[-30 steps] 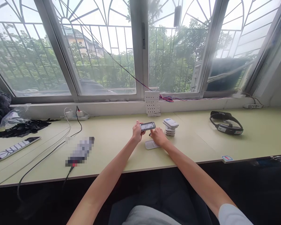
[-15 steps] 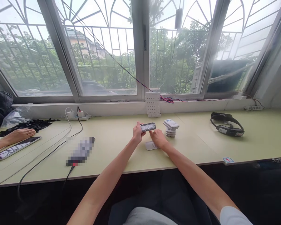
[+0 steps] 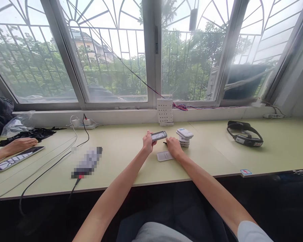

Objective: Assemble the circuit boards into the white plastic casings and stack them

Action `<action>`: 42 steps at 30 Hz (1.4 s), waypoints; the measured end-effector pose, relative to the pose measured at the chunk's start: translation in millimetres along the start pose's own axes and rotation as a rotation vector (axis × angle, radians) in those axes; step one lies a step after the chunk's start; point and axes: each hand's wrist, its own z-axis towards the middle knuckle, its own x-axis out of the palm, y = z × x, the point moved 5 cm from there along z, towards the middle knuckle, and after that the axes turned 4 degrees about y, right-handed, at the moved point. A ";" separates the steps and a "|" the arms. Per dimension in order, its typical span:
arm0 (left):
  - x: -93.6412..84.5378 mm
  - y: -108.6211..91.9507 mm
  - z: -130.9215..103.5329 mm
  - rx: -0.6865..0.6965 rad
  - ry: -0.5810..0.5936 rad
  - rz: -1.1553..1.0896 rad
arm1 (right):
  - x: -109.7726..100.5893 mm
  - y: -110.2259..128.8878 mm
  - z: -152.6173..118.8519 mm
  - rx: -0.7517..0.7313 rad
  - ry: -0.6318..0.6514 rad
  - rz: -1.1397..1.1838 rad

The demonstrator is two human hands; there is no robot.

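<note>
My left hand (image 3: 148, 142) is closed round one end of a small flat device (image 3: 159, 135), its open dark-rimmed inside with a pale label facing up. Just right of it, my right hand (image 3: 174, 147) is closed, apart from the device. A thin dark piece (image 3: 165, 143) pokes out by its fingertips; what it is I cannot make out. Below that hand lies a white cover (image 3: 164, 156), flat on the table and partly hidden by the wrist. Behind the right hand stands a stack of white devices (image 3: 184, 132), its lower part partly covered.
A headband visor (image 3: 245, 134) lies on the table (image 3: 212, 148) to the right. On the left are cables (image 3: 53, 159), a blurred-out object (image 3: 87, 163), a phone (image 3: 17, 159), black strips (image 3: 44, 134) and another person's hand (image 3: 21, 145). A white perforated block (image 3: 165, 112) stands by the window.
My right hand has moved right, away from the device, uncovering more of the white cover. A thin dark piece now shows at its fingertips. The left hand has shifted slightly left with the device.
</note>
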 end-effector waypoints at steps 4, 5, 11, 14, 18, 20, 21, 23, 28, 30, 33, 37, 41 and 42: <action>-2.7 1.3 0.6 -0.021 -0.028 -0.023 | 1.9 -2.5 1.5 0.023 0.016 0.001; -3.4 1.8 0.8 -0.029 -0.034 -0.030 | 1.8 -3.1 1.8 0.027 0.016 0.008; -7.7 5.0 3.6 -0.051 -0.072 -0.062 | -1.4 -7.2 1.7 0.038 -0.034 0.100; -8.8 6.1 5.5 -0.043 -0.081 -0.072 | -6.4 -10.1 0.1 0.053 -0.127 0.190; -10.3 6.5 5.9 -0.057 -0.106 -0.079 | -14.4 -13.0 -3.1 0.057 -0.270 0.311; -10.5 5.9 5.5 -0.065 -0.115 -0.073 | -17.1 -13.2 -4.2 0.038 -0.321 0.354; -10.5 5.5 5.3 -0.067 -0.117 -0.070 | -17.8 -13.2 -4.6 0.028 -0.336 0.371; -10.8 4.8 4.8 -0.069 -0.126 -0.062 | -18.4 -13.0 -5.0 0.014 -0.353 0.396; -10.1 2.7 3.6 -0.046 -0.115 0.008 | -21.6 -11.0 -7.1 -0.020 -0.387 0.422; -9.2 1.6 2.4 -0.027 -0.100 0.060 | -23.3 -9.7 -8.0 -0.035 -0.401 0.417; -6.3 2.1 0.6 -0.019 -0.052 0.152 | -23.9 -8.0 -7.9 -0.052 -0.409 0.397; -1.3 7.7 -0.3 -0.059 0.036 0.245 | -21.9 -6.0 -6.7 -0.090 -0.417 0.370; 2.8 10.1 -0.6 -0.061 0.112 0.287 | -19.2 -3.3 -6.0 -0.147 -0.425 0.347; 3.6 10.4 -1.0 -0.065 0.125 0.297 | -18.1 -2.4 -5.7 -0.163 -0.418 0.342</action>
